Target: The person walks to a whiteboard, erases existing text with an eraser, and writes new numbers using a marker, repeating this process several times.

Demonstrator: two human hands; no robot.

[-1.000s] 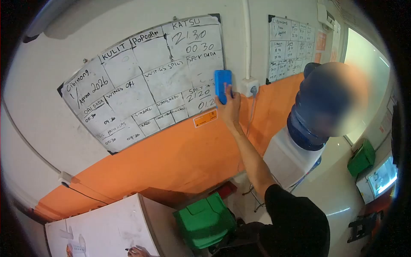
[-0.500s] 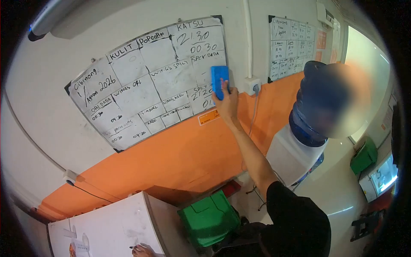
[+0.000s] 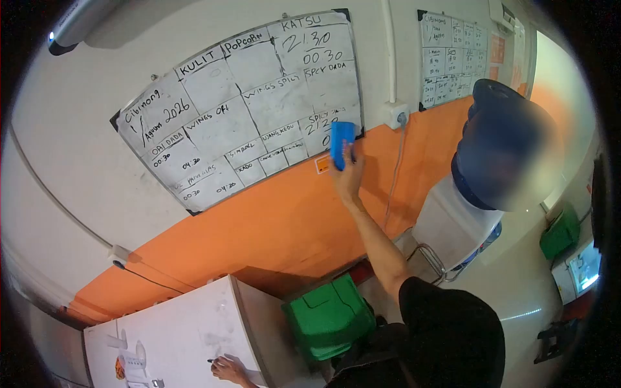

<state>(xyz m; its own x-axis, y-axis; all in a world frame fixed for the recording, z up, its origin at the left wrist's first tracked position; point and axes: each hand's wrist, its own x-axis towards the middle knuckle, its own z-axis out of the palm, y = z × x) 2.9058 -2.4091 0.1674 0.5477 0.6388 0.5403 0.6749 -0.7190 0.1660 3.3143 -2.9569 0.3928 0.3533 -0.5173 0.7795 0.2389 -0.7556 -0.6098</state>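
Observation:
My right hand (image 3: 349, 178) is raised and closed around a blue whiteboard eraser (image 3: 342, 139). The eraser overlaps the lower right cell of the whiteboard (image 3: 272, 97), covering part of the handwritten times there. Black headings and times fill several cells of this board. Low in the view, my left hand (image 3: 228, 370) rests over the white top of a chest-like cabinet (image 3: 174, 330). Its fingers are closed on a dark marker (image 3: 211, 361), whose tip points left.
A water dispenser (image 3: 456, 220) with a blue bottle (image 3: 485, 142) stands to the right. Below are a green bin (image 3: 330, 317) and another green container (image 3: 560, 234). A second whiteboard (image 3: 453, 58) and a wall socket (image 3: 396, 115) with a cable are on the wall.
My right hand has moved the eraser downward, from beside the upper right cell to the lower right one. My left hand still holds the marker. The whole view has shifted slightly.

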